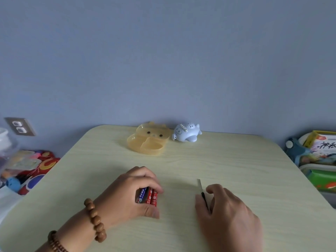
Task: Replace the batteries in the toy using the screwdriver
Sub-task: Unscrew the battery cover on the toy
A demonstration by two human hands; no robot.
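Pale blue and white plastic is what the toy plane [187, 133] is made of. It is round and chubby, with stubby wings, a patch of tiny holes on top and a row of small knobs along one side. It is set at the far edge of the light wood table [236, 160], close to the blue wall [163, 60] and well apart from both hands. Just beside it, on its left, a see-through orange bear-face box [145, 144] is seen lying open, with its lid tipped up at the back. Near the front of the table, three batteries [148, 196] are held side by side in the left hand [131, 193], with the fingers curled over their far ends and the thumb pressed at their near ends. Two are red and one is dark blue. A brown bead bracelet [95, 220] is worn on that wrist. A thin little screwdriver [201, 190], with a silver tip and a black handle, is laid on the table to the right. Its handle is partly hidden under the right hand [229, 211], between the thumb and the bent fingers; whether it is pinched cannot be told. A wall socket [20, 126] is seen at the left and picture books [321, 148] at the right.
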